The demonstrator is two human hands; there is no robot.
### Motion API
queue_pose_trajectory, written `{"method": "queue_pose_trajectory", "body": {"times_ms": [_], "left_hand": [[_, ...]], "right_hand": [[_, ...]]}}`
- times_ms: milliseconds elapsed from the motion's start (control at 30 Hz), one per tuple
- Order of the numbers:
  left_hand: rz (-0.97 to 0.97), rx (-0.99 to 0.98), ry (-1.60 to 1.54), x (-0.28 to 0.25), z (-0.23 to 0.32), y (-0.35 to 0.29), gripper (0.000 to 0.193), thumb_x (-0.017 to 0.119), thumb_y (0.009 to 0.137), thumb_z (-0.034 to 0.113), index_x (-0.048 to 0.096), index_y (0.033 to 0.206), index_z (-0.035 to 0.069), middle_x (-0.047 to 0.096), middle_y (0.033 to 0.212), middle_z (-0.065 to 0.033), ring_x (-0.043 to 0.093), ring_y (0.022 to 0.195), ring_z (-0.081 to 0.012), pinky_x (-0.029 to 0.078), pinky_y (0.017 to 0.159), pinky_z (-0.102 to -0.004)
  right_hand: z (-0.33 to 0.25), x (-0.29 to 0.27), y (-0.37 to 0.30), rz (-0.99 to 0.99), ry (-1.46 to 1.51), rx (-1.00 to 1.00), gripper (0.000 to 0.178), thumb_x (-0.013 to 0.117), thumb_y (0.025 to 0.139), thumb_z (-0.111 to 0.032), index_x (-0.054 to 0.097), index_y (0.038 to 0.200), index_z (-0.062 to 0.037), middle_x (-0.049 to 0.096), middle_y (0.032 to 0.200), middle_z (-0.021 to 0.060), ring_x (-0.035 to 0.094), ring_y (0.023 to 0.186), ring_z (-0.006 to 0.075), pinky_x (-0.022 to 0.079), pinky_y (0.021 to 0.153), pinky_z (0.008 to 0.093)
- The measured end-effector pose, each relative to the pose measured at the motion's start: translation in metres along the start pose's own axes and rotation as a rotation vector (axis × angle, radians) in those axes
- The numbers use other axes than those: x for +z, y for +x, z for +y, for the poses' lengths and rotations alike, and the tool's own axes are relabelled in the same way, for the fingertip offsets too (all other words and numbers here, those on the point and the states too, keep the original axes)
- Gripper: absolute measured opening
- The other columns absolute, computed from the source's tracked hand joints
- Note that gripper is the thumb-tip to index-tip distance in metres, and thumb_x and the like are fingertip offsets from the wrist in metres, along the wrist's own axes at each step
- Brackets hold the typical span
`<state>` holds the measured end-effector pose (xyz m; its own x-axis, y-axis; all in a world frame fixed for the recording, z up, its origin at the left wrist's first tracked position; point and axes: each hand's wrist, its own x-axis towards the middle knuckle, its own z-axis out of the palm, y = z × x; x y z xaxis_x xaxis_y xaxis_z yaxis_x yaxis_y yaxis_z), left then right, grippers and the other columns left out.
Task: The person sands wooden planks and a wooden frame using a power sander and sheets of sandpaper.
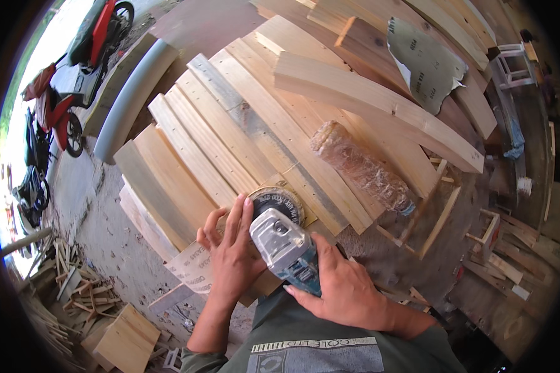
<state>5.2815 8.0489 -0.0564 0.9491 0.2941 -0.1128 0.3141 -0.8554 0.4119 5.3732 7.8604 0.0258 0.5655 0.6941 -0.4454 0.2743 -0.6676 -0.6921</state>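
My right hand (pixel 348 289) is wrapped around the body of a teal and silver angle grinder (pixel 286 242), which lies tilted over the near end of the wooden slats. Its black round disc (pixel 279 204) sits on a square of tan sandpaper (pixel 310 217). Beside the disc, my left hand (pixel 231 258) has its fingers stretched out, index fingertip at the disc's edge; its thumb is hidden. A larger sheet of printed sandpaper (pixel 193 267) sticks out to the left of this hand. Pale slats (pixel 218 124) with rows of small holes lie side by side beneath.
On the slats rest a crumpled plastic bottle (pixel 361 165), a thick curved-looking plank (pixel 379 109) and a torn grey-green sandpaper sheet (pixel 423 68). A grey pipe (pixel 137 99) and parked motorbikes (pixel 56 112) are at left. Wood scraps (pixel 84 292) lie lower left, small wooden frames (pixel 438 211) at right.
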Motion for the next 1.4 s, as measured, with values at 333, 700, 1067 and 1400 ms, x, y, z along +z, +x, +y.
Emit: {"method": "queue_pose_trajectory", "body": {"times_ms": [333,700,1067,1400], "left_hand": [[0.1,0.187,-0.086,-0.013,-0.013,-0.014,0.089,0.085,0.074,0.032,0.045,0.15,0.008,0.053,0.146,-0.0079,0.045,0.134,-0.0302,0.024,0.116,-0.0523],[-0.266,-0.007,-0.839,-0.138,-0.054,0.001,0.054,0.07,0.095,0.042,0.067,0.125,-0.003,0.072,0.098,-0.0099,0.067,0.092,-0.015,0.054,0.083,-0.0314],[0.714,-0.017,-1.017,-0.176,-0.029,-0.121,0.028,0.065,0.1,0.017,0.072,0.116,-0.004,0.075,0.102,-0.0076,0.065,0.09,-0.01,0.052,0.085,-0.0267],[0.974,0.064,-1.088,-0.143,-0.091,-0.305,0.075,0.021,0.108,0.056,0.033,0.156,0.0,0.039,0.16,-0.0169,0.037,0.148,-0.0257,0.022,0.124,-0.0473]], "right_hand": [[0.004,-0.001,-0.009,0.076,-0.092,-0.021,0.083,0.081,0.08,-0.034,0.041,0.138,0.0098,0.068,0.105,0.0317,0.068,0.099,0.0464,0.054,0.089,0.0485],[-0.032,0.001,-0.039,0.292,-0.192,-0.509,0.083,0.086,0.074,-0.027,0.045,0.14,0.0035,0.07,0.106,0.0261,0.07,0.099,0.0413,0.054,0.089,0.0462],[-0.12,0.057,-0.034,0.142,0.494,-0.616,0.052,0.078,0.087,-0.018,0.054,0.129,0.001,0.068,0.107,0.0106,0.066,0.098,0.0186,0.053,0.089,0.032],[-0.182,0.157,-0.023,-0.705,0.92,-0.514,0.053,0.075,0.082,-0.037,0.058,0.113,0.0025,0.067,0.089,0.0129,0.069,0.072,0.0211,0.058,0.064,0.0339]]}}
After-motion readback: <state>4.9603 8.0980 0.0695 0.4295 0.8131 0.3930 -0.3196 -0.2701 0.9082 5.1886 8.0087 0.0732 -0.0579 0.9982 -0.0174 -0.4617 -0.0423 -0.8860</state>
